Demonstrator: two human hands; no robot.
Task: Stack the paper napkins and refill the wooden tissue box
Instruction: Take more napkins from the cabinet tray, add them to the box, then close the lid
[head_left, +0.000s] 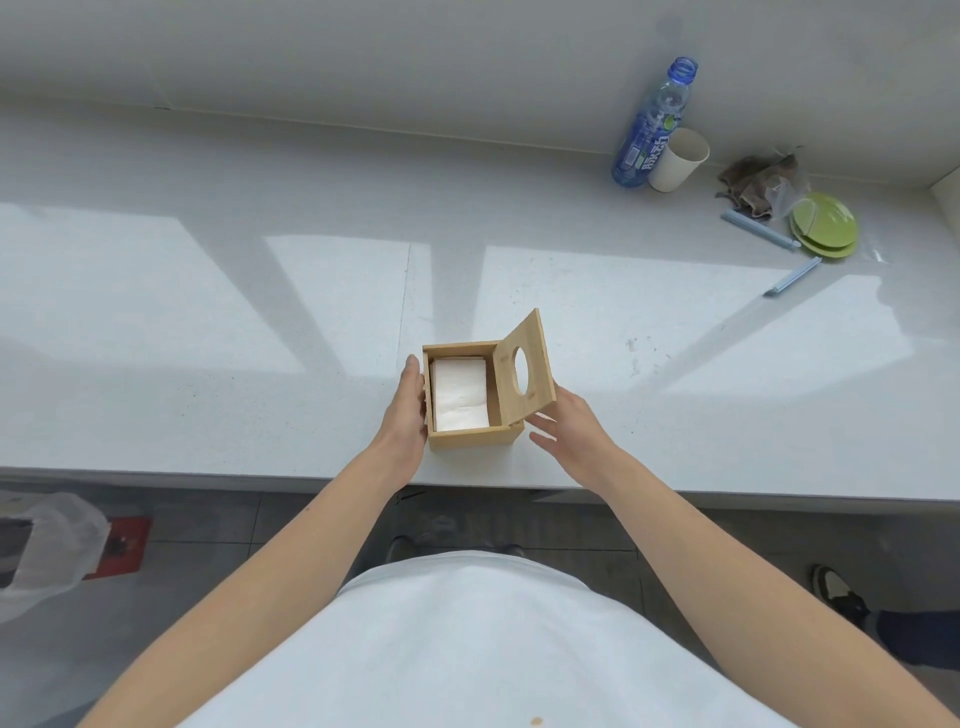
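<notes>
Napkins (461, 393) lie stacked inside the wooden box (470, 435) near the surface (208, 312) edge; left hand (408, 410) grip flat against its side, right hand (569, 428) grip wide under the raised lid (524, 364).

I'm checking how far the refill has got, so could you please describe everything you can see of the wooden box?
The box is a small, light, bamboo-looking cube standing upright near the counter's front edge. Its hinged lid, with an oval hole, is raised and tilted at the right side. Inside lies a stack of white napkins. The left hand rests flat against its left wall; the right hand touches the lid's lower edge.
</notes>
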